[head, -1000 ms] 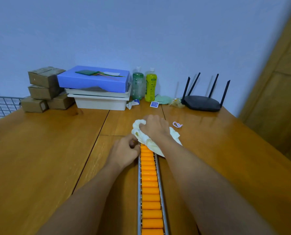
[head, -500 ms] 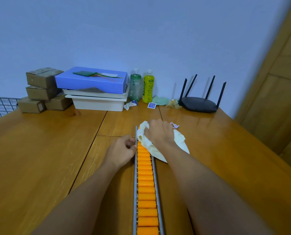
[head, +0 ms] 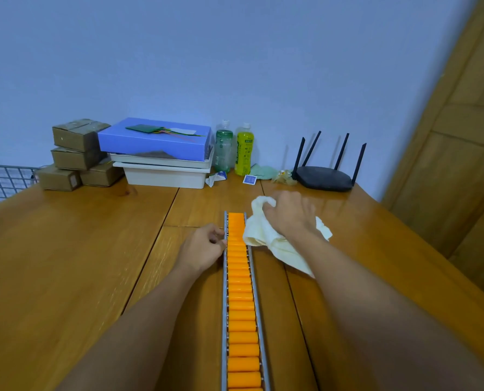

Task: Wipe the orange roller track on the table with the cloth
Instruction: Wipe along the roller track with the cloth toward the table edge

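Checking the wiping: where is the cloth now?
In the head view, the cloth sits under the right hand, just right of the far end of the roller track.

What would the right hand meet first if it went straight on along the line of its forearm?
Probably the small blue sachet, lying before the yellow bottle; only bare table lies between. The right hand, gripping the cloth, points forward and slightly left, so the line is uncertain.

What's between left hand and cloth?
Head view: the far end of the orange roller track; left hand holds its left rail, cloth overlaps its right rail.
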### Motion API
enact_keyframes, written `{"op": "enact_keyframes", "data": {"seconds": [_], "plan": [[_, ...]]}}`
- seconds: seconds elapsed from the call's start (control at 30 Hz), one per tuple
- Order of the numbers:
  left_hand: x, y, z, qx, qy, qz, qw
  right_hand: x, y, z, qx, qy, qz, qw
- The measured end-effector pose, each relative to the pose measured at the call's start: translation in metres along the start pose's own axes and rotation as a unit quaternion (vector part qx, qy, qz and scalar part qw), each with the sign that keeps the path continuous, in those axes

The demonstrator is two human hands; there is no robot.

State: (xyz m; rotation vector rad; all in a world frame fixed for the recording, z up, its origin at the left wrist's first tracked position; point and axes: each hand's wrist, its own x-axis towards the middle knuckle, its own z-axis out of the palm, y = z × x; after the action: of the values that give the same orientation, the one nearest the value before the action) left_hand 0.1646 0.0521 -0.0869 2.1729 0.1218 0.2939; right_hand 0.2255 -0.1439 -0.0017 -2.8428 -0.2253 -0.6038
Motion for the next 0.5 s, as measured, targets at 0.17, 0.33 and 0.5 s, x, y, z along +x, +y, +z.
{"op": "enact_keyframes", "data": {"seconds": [0.17, 0.33, 0.5], "plan": [[-0.005, 0.005, -0.005, -0.019, -0.009, 0.005, 1.0, -0.01, -0.035, -0.021, 0.059, 0.014, -0.041, 0.997], [-0.011, 0.003, -0.009, -0.038, -0.015, 0.023, 0.999, -0.036, -0.069, -0.007, 0.044, -0.027, -0.085, 0.995], [-0.007, 0.002, -0.009, 0.019, -0.022, -0.006, 1.0, -0.049, -0.072, 0.018, 0.043, -0.082, -0.069, 0.993]]}}
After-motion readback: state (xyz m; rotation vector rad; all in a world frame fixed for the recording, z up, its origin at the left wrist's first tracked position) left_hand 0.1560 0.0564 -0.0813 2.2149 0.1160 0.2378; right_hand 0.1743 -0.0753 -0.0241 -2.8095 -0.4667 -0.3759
